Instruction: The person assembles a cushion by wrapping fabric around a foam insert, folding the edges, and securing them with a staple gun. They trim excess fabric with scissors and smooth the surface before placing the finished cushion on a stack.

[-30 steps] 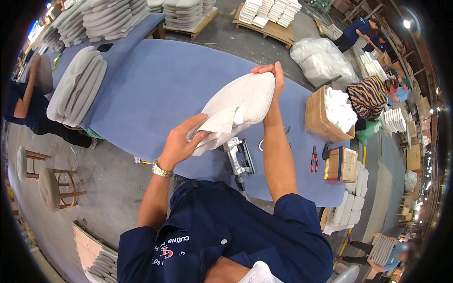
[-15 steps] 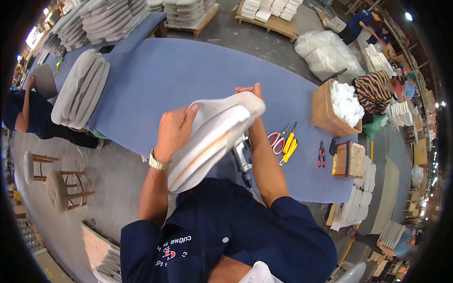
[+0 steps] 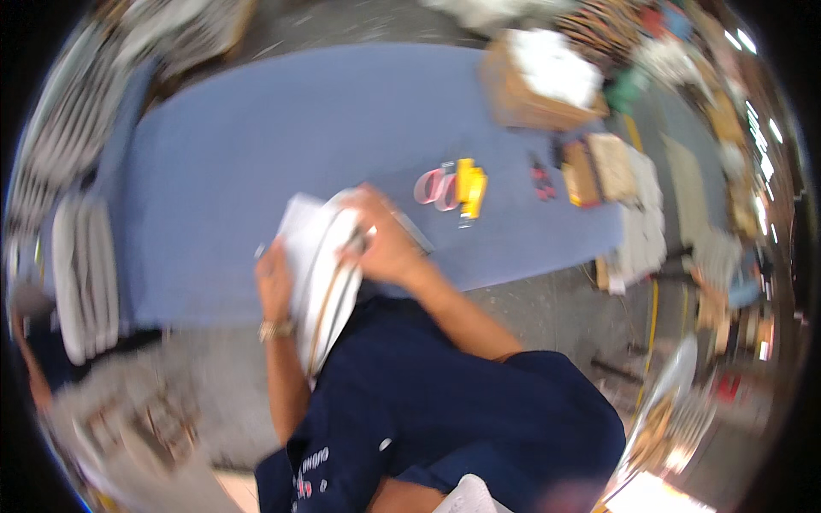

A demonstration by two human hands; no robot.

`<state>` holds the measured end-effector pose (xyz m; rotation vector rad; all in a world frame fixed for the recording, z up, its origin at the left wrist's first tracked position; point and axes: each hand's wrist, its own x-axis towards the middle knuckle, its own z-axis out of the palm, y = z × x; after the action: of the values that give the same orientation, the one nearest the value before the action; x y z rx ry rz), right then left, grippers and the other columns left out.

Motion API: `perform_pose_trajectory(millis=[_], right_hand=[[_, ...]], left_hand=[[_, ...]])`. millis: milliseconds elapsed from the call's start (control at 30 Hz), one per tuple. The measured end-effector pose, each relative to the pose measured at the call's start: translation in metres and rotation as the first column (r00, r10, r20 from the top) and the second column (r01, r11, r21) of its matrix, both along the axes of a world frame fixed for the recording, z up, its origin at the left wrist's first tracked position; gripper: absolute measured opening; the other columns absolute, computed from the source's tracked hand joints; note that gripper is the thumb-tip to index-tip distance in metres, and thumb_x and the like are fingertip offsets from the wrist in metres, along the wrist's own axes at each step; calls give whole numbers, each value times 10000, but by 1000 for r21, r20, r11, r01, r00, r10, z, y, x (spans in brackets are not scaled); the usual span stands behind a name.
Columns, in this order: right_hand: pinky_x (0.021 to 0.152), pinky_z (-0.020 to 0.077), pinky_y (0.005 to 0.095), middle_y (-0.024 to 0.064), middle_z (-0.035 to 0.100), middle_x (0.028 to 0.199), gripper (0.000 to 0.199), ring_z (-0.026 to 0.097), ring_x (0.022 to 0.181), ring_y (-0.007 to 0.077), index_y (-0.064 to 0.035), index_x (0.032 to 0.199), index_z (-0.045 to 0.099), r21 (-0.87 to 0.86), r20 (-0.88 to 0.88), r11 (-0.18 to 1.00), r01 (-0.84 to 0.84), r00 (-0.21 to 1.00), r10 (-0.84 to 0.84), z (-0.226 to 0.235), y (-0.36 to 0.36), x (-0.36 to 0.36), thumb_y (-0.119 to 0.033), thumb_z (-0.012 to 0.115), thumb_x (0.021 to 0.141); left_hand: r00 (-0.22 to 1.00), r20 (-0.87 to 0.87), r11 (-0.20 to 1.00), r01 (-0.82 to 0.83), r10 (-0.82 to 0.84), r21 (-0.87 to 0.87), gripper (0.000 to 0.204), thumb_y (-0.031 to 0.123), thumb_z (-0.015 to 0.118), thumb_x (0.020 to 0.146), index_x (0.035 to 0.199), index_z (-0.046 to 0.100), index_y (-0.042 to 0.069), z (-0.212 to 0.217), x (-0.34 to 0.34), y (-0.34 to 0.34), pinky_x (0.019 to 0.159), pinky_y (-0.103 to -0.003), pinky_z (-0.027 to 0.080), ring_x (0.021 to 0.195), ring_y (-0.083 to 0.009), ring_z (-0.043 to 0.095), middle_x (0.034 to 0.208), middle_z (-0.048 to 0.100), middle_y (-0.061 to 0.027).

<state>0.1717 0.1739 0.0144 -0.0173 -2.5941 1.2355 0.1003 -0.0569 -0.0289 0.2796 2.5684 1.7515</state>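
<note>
White padded piece (image 3: 321,282), tan strip along layered side, blurred; held tilted at near edge of tabletop (image 3: 256,128).

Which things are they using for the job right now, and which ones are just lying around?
In use:
white padded piece, with the left hand and right hand on it

Seemingly just lying about:
red-handled scissors
yellow tools
pliers
cardboard box
grey pads

I stand in a workshop: scissors (image 3: 439,185) and pliers (image 3: 541,181) lie on my blue worktable (image 3: 256,128), a carton (image 3: 517,104) holds white material (image 3: 556,68), grey pads (image 3: 85,278) sit stacked leftward.
</note>
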Motion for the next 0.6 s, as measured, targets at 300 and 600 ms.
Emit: perform_pose_trajectory(millis=[300,600], right_hand=[[1077,479,472,243,426,1533,491,469,1396,421,-45,1303,526,-113,59,968,225,974,-220,-4,-18,35,-88,708,849],[727,495,462,134,595,898,344,627,828,351,-47,952,569,-173,185,956,238,961,-206,-6,-20,43,-347,733,914]], left_hand=[[970,239,997,66,-53,-49,518,333,493,1125,707,332,74,14,-7,-11,563,-348,247,669,-95,272,689,341,47],[980,193,995,68,-53,-74,527,336,503,1121,697,336,70,14,-3,-16,543,-341,216,648,-87,255,650,302,54]])
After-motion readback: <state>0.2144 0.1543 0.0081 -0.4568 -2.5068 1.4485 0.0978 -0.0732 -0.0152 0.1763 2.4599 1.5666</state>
